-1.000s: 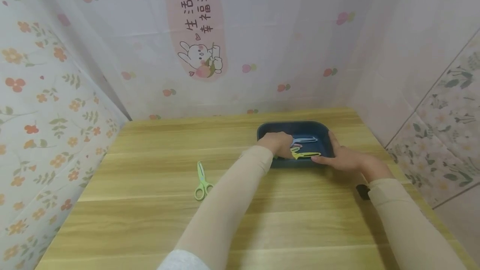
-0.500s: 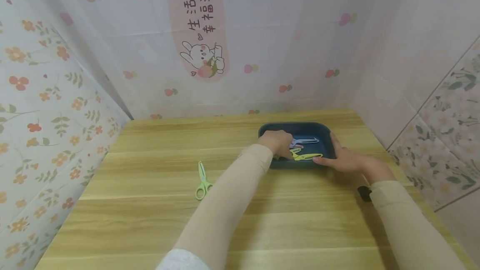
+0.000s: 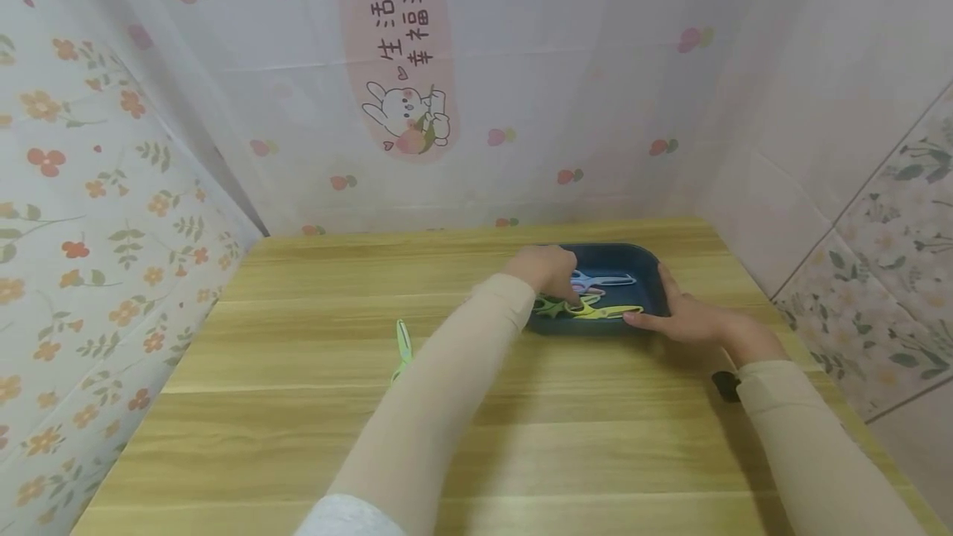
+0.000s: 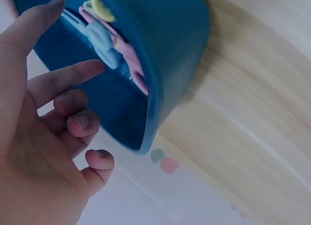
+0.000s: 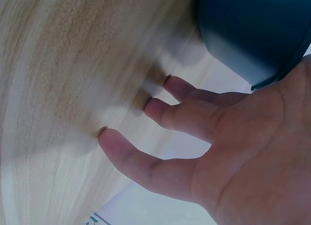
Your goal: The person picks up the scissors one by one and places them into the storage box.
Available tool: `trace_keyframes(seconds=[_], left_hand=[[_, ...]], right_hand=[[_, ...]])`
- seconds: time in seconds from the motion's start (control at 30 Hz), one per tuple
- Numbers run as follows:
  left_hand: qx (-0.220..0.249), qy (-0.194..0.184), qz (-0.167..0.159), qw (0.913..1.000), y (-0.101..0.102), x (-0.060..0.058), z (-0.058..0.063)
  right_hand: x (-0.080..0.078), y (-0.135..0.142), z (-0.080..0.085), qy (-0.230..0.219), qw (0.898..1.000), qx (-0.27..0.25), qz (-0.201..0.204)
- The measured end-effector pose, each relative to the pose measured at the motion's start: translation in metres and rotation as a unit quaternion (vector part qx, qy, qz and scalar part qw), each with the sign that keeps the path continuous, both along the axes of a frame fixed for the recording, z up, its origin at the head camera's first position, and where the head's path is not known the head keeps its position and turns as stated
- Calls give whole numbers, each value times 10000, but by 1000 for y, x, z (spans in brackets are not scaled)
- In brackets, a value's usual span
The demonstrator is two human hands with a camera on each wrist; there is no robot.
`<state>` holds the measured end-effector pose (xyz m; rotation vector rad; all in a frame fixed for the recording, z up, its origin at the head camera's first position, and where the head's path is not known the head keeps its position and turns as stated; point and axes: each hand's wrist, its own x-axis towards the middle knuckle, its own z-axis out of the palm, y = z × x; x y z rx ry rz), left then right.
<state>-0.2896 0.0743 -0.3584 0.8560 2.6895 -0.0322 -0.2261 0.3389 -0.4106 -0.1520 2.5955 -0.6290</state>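
A dark blue bin (image 3: pixel 588 327) stands at the table's back right. Inside lie blue scissors (image 3: pixel 609 279), yellow scissors (image 3: pixel 606 313), green scissors (image 3: pixel 549 306) and a pink-handled pair (image 4: pixel 130 60). My left hand (image 3: pixel 547 267) hovers over the bin's left part, hiding some of its contents; in the left wrist view its thumb and forefinger are apart with nothing between them. At the bin's right end, my right hand (image 3: pixel 692 318) rests with its thumb at the front rim. Three of its fingers (image 5: pixel 184 118) spread down to the table in the right wrist view.
Light green scissors (image 3: pixel 404 342) lie on the wooden table (image 3: pixel 298 437) left of the bin, partly behind my left forearm. Patterned cloths hang at the back (image 3: pixel 298 106), left and right. A small black object (image 3: pixel 725 385) shows beside my right wrist.
My left hand has lifted slightly and moved left, uncovering the green scissors in the bin. My left forearm covers more of the light green scissors. The right hand stays at the bin.
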Motion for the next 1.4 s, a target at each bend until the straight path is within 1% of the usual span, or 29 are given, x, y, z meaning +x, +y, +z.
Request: trace_keyframes(seconds=[0.2, 0.37, 0.57, 0.67, 0.77, 0.83, 0.9, 1.03, 1.13, 1.23, 1.3, 1.4], left_hand=[[144, -16, 79, 9999, -9, 3, 15], [175, -89, 189, 9996, -14, 3, 24], [4, 54, 139, 9999, -19, -6, 32], [8, 140, 277, 9995, -25, -11, 35], [133, 247, 333, 9990, -35, -14, 38], [234, 224, 318, 9990, -42, -15, 41], [283, 120, 307, 9991, -49, -17, 46], [370, -276, 603, 9971, -66, -19, 55], [419, -441, 778, 9951, -81, -21, 59], [484, -520, 803, 9942, -97, -22, 61], [495, -496, 808, 9943, -108, -23, 60], [419, -453, 960, 9935, -123, -21, 59]], right_hand=[[0, 0, -2, 67, 10000, -1, -12], [1, -1, 0, 87, 9999, -70, -2], [1, -1, 1, 118, 9999, -13, -14], [1, -1, 0, 130, 9999, -28, -26], [1, -1, -2, 137, 9999, -41, -45], [1, -1, -2, 126, 9999, -41, -72], [1, -1, -2, 119, 9999, -28, -85], [1, -1, -2, 103, 9999, -10, -77], [1, -1, -3, 102, 9999, 23, -50], [0, 0, -3, 111, 9999, -5, -35], [1, -1, -3, 118, 9999, -30, -29], [1, -1, -3, 149, 9999, -51, -6]])
